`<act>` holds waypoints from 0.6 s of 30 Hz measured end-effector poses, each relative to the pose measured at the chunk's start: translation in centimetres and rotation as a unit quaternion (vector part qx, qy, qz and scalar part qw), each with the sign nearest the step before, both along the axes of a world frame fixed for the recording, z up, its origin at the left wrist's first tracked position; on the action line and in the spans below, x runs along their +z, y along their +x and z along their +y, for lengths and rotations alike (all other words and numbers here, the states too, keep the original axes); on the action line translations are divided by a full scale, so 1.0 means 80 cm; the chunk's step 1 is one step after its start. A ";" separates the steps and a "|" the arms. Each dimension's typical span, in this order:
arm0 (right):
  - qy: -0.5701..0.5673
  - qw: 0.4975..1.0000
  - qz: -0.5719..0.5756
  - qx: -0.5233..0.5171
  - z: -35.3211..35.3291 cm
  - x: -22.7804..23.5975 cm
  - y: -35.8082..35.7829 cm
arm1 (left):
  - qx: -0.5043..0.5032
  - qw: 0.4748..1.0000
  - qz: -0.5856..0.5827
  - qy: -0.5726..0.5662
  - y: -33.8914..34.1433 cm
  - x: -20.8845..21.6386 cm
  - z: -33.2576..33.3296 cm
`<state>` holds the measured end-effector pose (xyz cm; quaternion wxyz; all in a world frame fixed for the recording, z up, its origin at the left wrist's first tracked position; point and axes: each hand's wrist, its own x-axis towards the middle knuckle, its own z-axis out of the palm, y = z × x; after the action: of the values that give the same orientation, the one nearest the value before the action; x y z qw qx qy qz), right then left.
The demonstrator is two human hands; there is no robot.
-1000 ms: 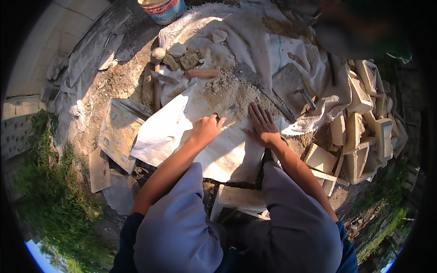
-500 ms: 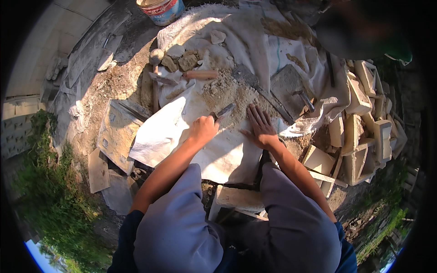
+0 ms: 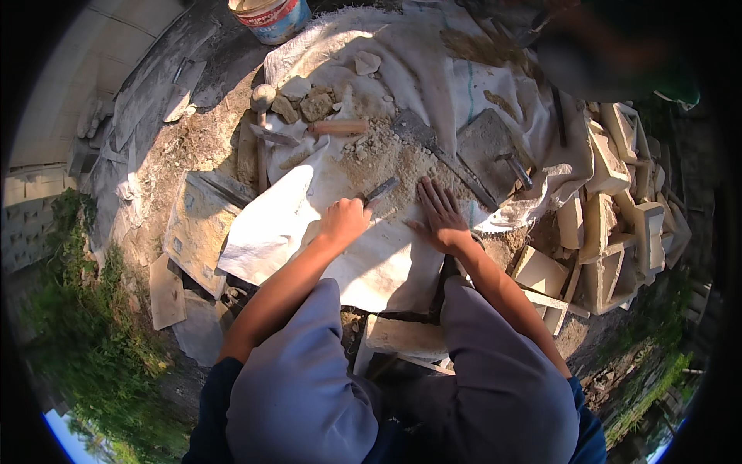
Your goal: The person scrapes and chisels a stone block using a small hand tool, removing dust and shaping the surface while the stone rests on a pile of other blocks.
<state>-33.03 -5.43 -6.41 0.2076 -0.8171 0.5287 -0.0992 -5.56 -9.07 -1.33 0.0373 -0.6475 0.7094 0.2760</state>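
Observation:
My left hand [image 3: 345, 222] is closed around a short flat metal tool, which looks like a chisel [image 3: 382, 189]; its grey end points away to the right, over the crumbs. Spread flat, my right hand [image 3: 442, 213] presses on the white woven sack [image 3: 332, 263] at the edge of a pile of pale crumbled rubble [image 3: 386, 164]. Nothing shows in its fingers. Just beyond that hand lies a long dark metal bar [image 3: 468, 178]. A wooden handle [image 3: 340, 127] rests at the pile's far left side.
A grey slab [image 3: 491, 147] with a small hammer-like tool [image 3: 516, 170] lies right. Left are a round-headed mallet [image 3: 263, 97] and stone chunks [image 3: 315, 107]. Boxy pale pieces [image 3: 610, 232] are stacked at right. A bucket [image 3: 278, 19] stands far back; a blurred person [image 3: 618, 54] is upper right.
Both my hands keep their places and the tool stays in my left hand. The view has shifted very slightly. The blurred person at the upper right has moved a little.

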 end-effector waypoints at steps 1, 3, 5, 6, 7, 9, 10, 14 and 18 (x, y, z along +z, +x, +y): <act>-0.009 1.000 0.002 0.004 0.001 -0.001 0.000 | -0.003 1.000 0.000 0.001 -0.001 0.001 -0.001; 0.010 1.000 0.007 0.003 0.000 -0.004 -0.001 | -0.042 0.998 -0.034 0.036 -0.008 0.003 -0.008; 0.031 0.999 0.013 0.003 -0.001 -0.002 -0.002 | 0.011 1.000 0.012 0.007 -0.003 0.007 0.000; 0.025 1.000 0.002 0.003 -0.001 0.001 0.000 | 0.062 0.996 0.057 -0.021 -0.002 0.008 0.005; 0.018 1.000 -0.009 0.003 0.000 0.004 0.000 | 0.063 0.996 0.057 -0.019 -0.004 0.003 0.009; 0.016 1.000 0.003 0.004 -0.001 -0.001 0.001 | -0.018 1.000 -0.015 0.006 -0.001 -0.005 0.006; 0.014 1.000 0.016 0.005 -0.002 -0.003 0.003 | -0.019 1.000 -0.017 0.005 0.007 -0.007 0.004; 0.030 1.000 0.003 -0.003 0.000 0.000 0.000 | -0.030 0.999 -0.013 0.003 0.005 -0.003 0.004; 0.025 0.999 0.019 0.002 -0.001 -0.002 0.000 | -0.045 0.999 -0.021 0.011 0.001 0.001 -0.002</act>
<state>-33.05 -5.51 -6.58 0.2186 -0.8143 0.5331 -0.0700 -5.51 -9.26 -1.29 0.0716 -0.6197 0.7341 0.2682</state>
